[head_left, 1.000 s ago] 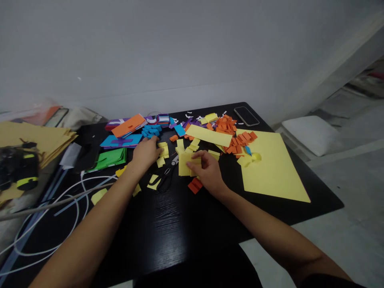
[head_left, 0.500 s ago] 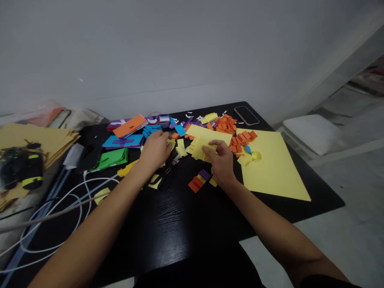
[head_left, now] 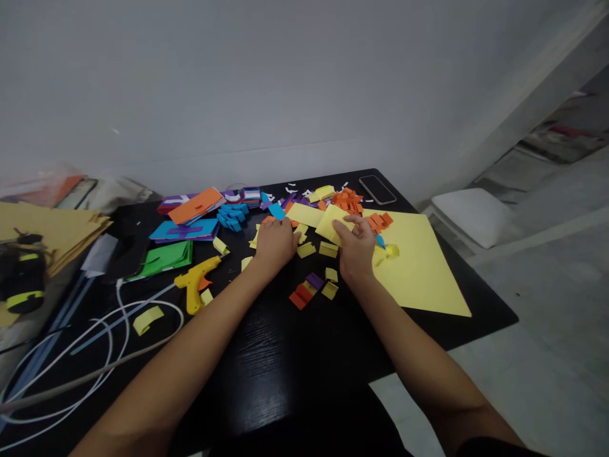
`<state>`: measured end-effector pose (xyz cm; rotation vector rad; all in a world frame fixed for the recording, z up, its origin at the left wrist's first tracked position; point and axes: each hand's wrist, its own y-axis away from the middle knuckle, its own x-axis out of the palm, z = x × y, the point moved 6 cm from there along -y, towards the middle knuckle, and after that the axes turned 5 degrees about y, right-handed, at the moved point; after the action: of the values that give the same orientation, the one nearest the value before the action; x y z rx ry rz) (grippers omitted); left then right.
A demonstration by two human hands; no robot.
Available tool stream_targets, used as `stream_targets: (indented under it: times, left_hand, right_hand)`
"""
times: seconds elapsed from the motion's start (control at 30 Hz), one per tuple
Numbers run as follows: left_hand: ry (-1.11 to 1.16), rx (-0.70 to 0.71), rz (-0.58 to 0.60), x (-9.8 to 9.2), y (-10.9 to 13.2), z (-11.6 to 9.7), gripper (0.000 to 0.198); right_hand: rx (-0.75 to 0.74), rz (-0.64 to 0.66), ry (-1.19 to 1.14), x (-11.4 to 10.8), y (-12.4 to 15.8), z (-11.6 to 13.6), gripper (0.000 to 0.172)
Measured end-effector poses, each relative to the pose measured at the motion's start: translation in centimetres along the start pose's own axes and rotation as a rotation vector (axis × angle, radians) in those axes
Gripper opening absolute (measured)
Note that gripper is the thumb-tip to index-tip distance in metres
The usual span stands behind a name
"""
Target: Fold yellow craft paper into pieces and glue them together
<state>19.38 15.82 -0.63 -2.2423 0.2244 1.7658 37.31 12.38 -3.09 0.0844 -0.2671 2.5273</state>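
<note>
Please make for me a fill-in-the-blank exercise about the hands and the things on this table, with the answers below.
1. The right hand holds paper coloured ____.
2. The hand nearer to the glue gun is the ____ one.
3. The phone lies near the table's far ____ corner.
4. The folded stack nearest to the glue gun is ____.

Missing words: yellow; left; right; green.

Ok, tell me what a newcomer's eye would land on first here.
Probably the large yellow sheet on the right of the black table. Next, the yellow glue gun lying left of the arms. Between them, the right hand holds a yellow paper piece, with orange paper bits heaped beyond it.
</note>
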Motion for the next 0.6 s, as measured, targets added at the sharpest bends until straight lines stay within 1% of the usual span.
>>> stream_targets:
  times: [0.07, 0.17, 0.23, 0.27, 0.33, 0.4, 0.43, 0.5, 0.57, 0.6]
  left_hand:
    - [0.006, 0.015, 0.006, 0.1, -0.3, -0.6, 0.039]
    - [0.035, 0.116, 0.057, 0.2, 0.5, -2.3, 0.032]
    - [0.049, 0.190, 0.116, 0.2, 1.9, -3.6, 0.028]
    - [0.049, 0.213, 0.144, 0.2, 2.7, -4.0, 0.030]
    - [0.047, 0.222, 0.192, 0.2, 4.5, -4.6, 0.033]
    - [0.048, 0.173, 0.244, 0.5, 6.2, -4.4, 0.041]
    - [0.053, 0.139, 0.282, 0.7, 7.0, -4.1, 0.041]
    - [0.064, 0.114, 0.333, 1.0, 8.5, -3.6, 0.032]
    - [0.088, 0.115, 0.370, 1.0, 9.7, -2.9, 0.021]
    - [0.113, 0.117, 0.385, 0.9, 10.2, -2.5, 0.017]
  right_hand:
    - [-0.018, -0.008, 0.026, 0.0, -0.1, -0.1, 0.031]
    - [-0.027, -0.015, 0.008, -0.2, -0.3, -0.1, 0.032]
    - [-0.018, -0.027, -0.043, -0.4, -0.6, 0.1, 0.031]
    - [-0.008, -0.037, -0.071, -0.5, -0.7, 0.2, 0.031]
    - [0.015, -0.053, -0.105, -0.8, -1.0, 0.4, 0.032]
    - [0.024, -0.066, -0.104, -0.8, -1.1, 0.5, 0.032]
    - [0.024, -0.069, -0.096, -0.7, -0.9, 0.6, 0.031]
    - [0.022, -0.058, -0.076, -0.3, -0.3, 0.6, 0.030]
    - [0.033, 0.023, -0.044, 0.7, 0.9, 0.6, 0.028]
    - [0.034, 0.116, -0.032, 1.4, 1.6, 0.6, 0.027]
